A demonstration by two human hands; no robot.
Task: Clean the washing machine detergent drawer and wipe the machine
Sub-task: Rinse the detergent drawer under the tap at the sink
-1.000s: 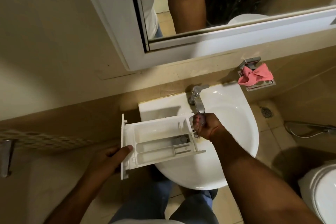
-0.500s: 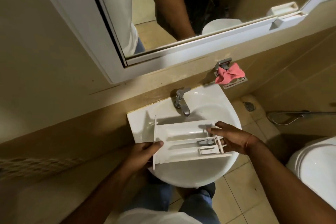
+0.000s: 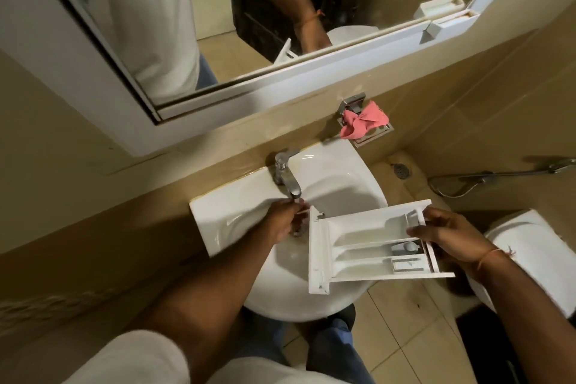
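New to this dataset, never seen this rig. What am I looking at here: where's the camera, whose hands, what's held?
There is no robot: one wide-angle camera on a person's head looks down at their bare hands over a white bathroom sink. The right hand holds the far end of a white detergent drawer above the basin. The left hand is under the tap, not on the drawer; whether water runs, I cannot tell. A pink cloth lies on a wall-mounted metal holder. The mirror above shows the person's reflection.
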